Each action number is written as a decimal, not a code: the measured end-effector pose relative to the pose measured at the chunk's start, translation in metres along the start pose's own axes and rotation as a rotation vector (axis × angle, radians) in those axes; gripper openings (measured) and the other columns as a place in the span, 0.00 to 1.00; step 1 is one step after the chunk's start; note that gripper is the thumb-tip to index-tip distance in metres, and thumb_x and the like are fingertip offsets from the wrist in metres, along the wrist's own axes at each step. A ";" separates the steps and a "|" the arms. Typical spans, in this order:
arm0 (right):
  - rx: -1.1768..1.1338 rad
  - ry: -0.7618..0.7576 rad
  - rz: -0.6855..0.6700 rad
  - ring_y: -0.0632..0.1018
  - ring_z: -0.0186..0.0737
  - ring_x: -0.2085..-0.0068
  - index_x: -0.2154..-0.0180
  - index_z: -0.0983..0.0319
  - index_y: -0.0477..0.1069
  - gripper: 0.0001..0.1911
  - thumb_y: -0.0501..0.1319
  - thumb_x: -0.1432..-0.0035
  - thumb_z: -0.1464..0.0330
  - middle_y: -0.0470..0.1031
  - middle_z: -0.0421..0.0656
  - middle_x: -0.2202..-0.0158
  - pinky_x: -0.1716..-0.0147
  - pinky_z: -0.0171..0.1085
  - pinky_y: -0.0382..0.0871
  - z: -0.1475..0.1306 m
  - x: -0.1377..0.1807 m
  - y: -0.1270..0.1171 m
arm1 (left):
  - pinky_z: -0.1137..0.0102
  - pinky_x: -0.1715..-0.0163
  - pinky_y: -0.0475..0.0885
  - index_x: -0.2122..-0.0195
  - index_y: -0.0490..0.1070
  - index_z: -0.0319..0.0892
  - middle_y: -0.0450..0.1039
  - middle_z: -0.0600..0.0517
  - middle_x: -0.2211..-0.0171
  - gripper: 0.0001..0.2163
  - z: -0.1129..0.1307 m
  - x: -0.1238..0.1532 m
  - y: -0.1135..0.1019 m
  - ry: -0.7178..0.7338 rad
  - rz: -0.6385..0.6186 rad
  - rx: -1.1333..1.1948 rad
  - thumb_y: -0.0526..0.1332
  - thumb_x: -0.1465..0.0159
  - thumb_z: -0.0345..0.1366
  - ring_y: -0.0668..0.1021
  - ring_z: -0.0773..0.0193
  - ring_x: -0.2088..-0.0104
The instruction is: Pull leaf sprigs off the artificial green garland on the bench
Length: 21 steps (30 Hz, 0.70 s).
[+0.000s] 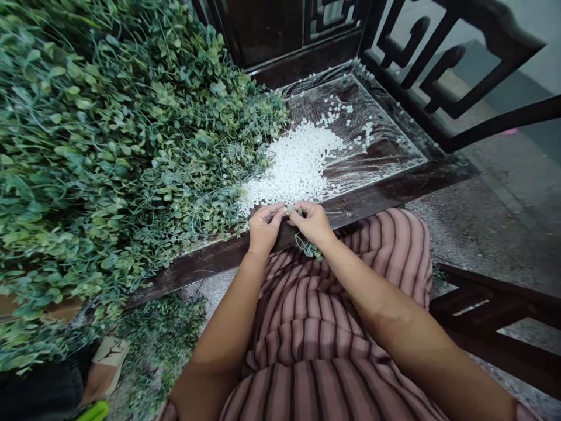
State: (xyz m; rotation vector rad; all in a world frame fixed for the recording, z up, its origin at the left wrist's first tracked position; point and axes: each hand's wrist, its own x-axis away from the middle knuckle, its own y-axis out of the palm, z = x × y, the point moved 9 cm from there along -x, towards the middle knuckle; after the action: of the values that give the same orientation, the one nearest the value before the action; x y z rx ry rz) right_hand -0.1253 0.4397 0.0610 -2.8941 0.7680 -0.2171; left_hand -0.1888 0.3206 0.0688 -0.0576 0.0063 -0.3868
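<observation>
My left hand [264, 225] and my right hand [312, 223] meet at the front edge of a dark wooden bench [385, 190], fingertips pinched together on a small green artificial sprig [293, 210]. The sprig's leafy end [311, 248] hangs below my right wrist over my striped lap [315, 327]. Just beyond the hands lies a pile of small white pellets [298, 164] on the bench seat. A big heap of green artificial foliage [109, 146] covers the bench to the left of the hands.
The bench's dark carved backrest [280, 29] and armrest [460, 70] frame the seat. More green sprigs [162, 339] lie on the speckled floor at lower left, beside a sandalled foot [105, 365]. A dark wooden frame [495, 316] stands at the right.
</observation>
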 end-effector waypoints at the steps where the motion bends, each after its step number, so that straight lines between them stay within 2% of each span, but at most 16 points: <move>1: -0.017 0.001 -0.009 0.65 0.31 0.76 0.79 0.63 0.64 0.11 0.59 0.53 0.62 0.62 0.36 0.80 0.71 0.35 0.68 0.000 0.000 0.000 | 0.69 0.60 0.74 0.67 0.77 0.38 0.76 0.49 0.68 0.09 -0.002 -0.001 0.000 -0.032 -0.009 0.036 0.64 0.50 0.34 0.77 0.67 0.68; 7: -0.085 0.038 -0.043 0.68 0.33 0.76 0.78 0.63 0.66 0.12 0.59 0.55 0.60 0.65 0.38 0.79 0.69 0.38 0.71 0.001 0.001 0.003 | 0.69 0.68 0.74 0.68 0.77 0.38 0.78 0.49 0.70 0.11 -0.011 -0.007 0.002 -0.172 -0.096 0.102 0.66 0.53 0.36 0.77 0.66 0.71; 14: -0.069 0.030 -0.062 0.67 0.32 0.76 0.79 0.63 0.66 0.12 0.58 0.54 0.60 0.65 0.38 0.79 0.67 0.39 0.71 -0.001 0.002 0.003 | 0.70 0.67 0.74 0.70 0.77 0.39 0.78 0.50 0.71 0.11 -0.015 -0.012 0.004 -0.217 -0.155 0.109 0.68 0.56 0.36 0.76 0.68 0.74; 21: -0.036 0.031 -0.062 0.67 0.32 0.75 0.80 0.63 0.65 0.10 0.57 0.54 0.63 0.64 0.37 0.80 0.69 0.36 0.70 -0.001 0.001 0.003 | 0.69 0.68 0.74 0.71 0.77 0.39 0.77 0.50 0.72 0.11 -0.012 -0.013 0.007 -0.175 -0.196 0.058 0.68 0.55 0.39 0.76 0.67 0.73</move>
State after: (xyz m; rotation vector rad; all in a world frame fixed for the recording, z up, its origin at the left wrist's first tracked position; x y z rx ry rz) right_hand -0.1261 0.4367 0.0620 -2.9575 0.6947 -0.2583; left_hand -0.1987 0.3314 0.0566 -0.0342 -0.1840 -0.5764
